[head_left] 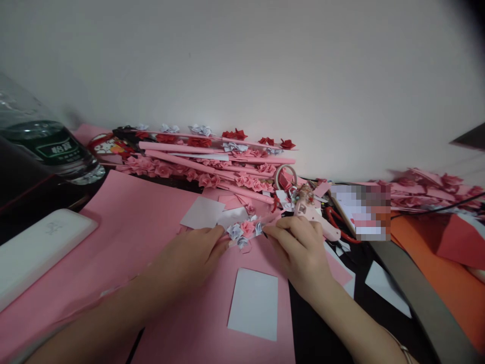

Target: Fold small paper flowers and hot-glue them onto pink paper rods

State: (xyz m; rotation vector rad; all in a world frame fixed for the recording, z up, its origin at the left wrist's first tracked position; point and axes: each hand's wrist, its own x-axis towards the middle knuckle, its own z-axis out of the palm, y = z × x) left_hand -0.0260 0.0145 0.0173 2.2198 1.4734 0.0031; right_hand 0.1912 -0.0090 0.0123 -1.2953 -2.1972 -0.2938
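Note:
A small spray of folded paper flowers (248, 229), one pink among several white ones, is between my hands above the pink paper sheet (162, 212). My left hand (197, 250) is closed round the left end of the spray, thumb and fingers pinched together. On the opposite side, the fingertips of my right hand (297, 245) are closed at the white paper flower (259, 229); the exact contact is partly hidden. Just beyond my right hand lies a pale pink glue gun (322, 221). A white paper square (253, 303) rests on the pink sheet below the flowers.
Pink stems with paper flowers (204, 179) pile along the wall. At left stand a water bottle (49, 146) and a white oblong device (41, 253). Right of my hands are a tape roll (285, 178), a phone (344, 207), a grey curved strip (413, 288) and orange paper (435, 268).

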